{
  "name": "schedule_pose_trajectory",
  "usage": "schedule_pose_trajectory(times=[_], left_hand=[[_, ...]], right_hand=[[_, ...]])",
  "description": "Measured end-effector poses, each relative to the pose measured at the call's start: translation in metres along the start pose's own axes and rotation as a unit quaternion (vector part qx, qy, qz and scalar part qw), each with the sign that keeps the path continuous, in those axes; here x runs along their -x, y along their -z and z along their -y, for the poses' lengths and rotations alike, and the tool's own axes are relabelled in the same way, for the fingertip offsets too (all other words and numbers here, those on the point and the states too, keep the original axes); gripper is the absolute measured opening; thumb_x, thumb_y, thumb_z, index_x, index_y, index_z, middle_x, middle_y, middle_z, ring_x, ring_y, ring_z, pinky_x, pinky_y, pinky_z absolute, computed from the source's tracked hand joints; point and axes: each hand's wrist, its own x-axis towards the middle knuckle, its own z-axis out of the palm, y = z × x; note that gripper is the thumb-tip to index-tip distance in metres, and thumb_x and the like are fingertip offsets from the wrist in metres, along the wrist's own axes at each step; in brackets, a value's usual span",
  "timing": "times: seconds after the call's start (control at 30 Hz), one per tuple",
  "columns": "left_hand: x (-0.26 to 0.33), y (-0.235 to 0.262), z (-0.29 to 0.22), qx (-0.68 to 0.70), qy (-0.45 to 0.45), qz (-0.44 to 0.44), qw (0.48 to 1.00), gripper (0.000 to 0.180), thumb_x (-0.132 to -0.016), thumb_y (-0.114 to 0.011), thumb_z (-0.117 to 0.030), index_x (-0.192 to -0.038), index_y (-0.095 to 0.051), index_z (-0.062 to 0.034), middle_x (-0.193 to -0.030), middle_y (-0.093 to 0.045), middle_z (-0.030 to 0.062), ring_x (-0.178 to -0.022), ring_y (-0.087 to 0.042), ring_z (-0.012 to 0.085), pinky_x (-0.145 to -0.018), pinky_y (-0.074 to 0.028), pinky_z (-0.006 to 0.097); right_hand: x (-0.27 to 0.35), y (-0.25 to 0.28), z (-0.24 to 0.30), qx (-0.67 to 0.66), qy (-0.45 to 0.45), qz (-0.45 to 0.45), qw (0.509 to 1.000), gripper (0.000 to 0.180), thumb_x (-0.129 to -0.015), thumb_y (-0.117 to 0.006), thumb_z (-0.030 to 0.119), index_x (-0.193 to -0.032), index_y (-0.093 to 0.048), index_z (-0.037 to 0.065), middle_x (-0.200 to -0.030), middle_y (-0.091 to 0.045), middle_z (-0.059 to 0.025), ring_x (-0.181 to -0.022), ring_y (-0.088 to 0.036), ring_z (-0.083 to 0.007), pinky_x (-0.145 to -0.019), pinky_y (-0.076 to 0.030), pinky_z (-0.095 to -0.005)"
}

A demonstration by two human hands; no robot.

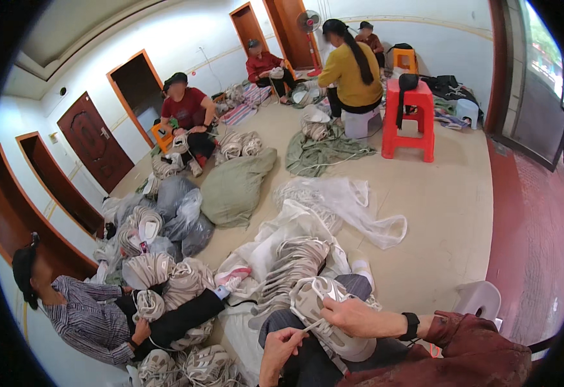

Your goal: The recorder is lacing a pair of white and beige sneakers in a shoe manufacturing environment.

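A beige and white sneaker [308, 298] lies across my lap on dark trousers, its pale sole toward me. My left hand [283, 349] is closed in a pinch on a light shoelace [313, 324] beside the sneaker. That lace runs up to my right hand [354, 316], whose thumb and fingers are pinched together over the lacing area of the upper. The exact grip of its fingertips is partly hidden. A black band [411, 326] is on my right wrist. Just beyond my knees, a long row of similar shoe uppers [293, 267] lies stacked on white plastic sheeting [295, 222].
At left, a person in a striped shirt [91, 316] handles a sneaker among piled shoes [185, 280]. Other seated people work farther back. A green sack [238, 187], grey plastic bags [195, 235], a red stool [408, 122] and a white stool [480, 300] stand around.
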Motion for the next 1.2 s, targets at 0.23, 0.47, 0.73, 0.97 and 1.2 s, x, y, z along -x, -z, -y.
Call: schedule_pose_trajectory(times=[0.23, 0.47, 0.73, 0.97, 1.2], left_hand=[[0.012, -0.003, -0.014, -0.033, -0.082, -0.011, 0.996, 0.021, -0.090, -0.063, -0.020, -0.085, -0.070, -0.0007, -0.066, -0.062, 0.0023, -0.051, -0.051, 0.0089, -0.044, -0.037, 0.025], [0.056, 0.017, -0.038, -0.094, 0.015, 0.000, 0.995, 0.024, -0.094, -0.058, -0.024, -0.083, -0.067, -0.0038, -0.063, -0.051, -0.0039, -0.057, -0.046, 0.0058, -0.053, -0.037, 0.022], [0.097, 0.086, 0.006, 0.075, -0.021, -0.163, 0.984, 0.018, -0.092, -0.060, -0.014, -0.081, -0.063, 0.0003, -0.064, -0.055, 0.0000, -0.052, -0.047, 0.0080, -0.048, -0.035, 0.019], [0.133, 0.183, 0.074, 0.431, -0.151, -0.169, 0.874, 0.023, -0.096, -0.053, -0.010, -0.112, -0.053, 0.0070, -0.088, -0.056, 0.0058, -0.070, -0.048, 0.0098, -0.054, -0.041, 0.018], [0.200, 0.244, 0.101, 0.556, -0.186, -0.194, 0.787, 0.040, -0.103, -0.045, -0.016, -0.128, -0.041, 0.0158, -0.099, -0.056, 0.0145, -0.083, -0.056, 0.0167, -0.059, -0.049, 0.023]], right_hand=[[-0.001, 0.000, 0.003, 0.019, 0.003, -0.002, 1.000, 0.026, -0.075, -0.061, 0.003, -0.099, -0.050, -0.001, -0.095, -0.052, -0.0178, -0.067, -0.064, -0.0345, -0.052, -0.052, -0.0419], [0.018, 0.003, -0.012, -0.103, -0.040, -0.001, 0.994, 0.017, -0.079, -0.061, 0.010, -0.092, -0.054, 0.001, -0.081, -0.056, -0.0195, -0.075, -0.061, -0.0407, -0.062, -0.049, -0.0481], [0.058, 0.002, -0.085, -0.163, -0.080, 0.042, 0.982, 0.017, -0.079, -0.062, 0.018, -0.075, -0.065, 0.002, -0.078, -0.061, -0.0186, -0.074, -0.059, -0.0347, -0.070, -0.048, -0.0436], [0.103, 0.012, -0.157, -0.053, -0.244, -0.012, 0.968, 0.010, -0.077, -0.064, 0.010, -0.077, -0.070, 0.002, -0.078, -0.065, -0.0116, -0.074, -0.062, -0.0279, -0.067, -0.049, -0.0391], [0.139, 0.017, -0.197, -0.252, -0.509, -0.030, 0.823, 0.019, -0.089, -0.058, 0.012, -0.094, -0.070, -0.002, -0.061, -0.060, -0.0043, -0.048, -0.060, -0.0127, -0.042, -0.044, -0.0230]])
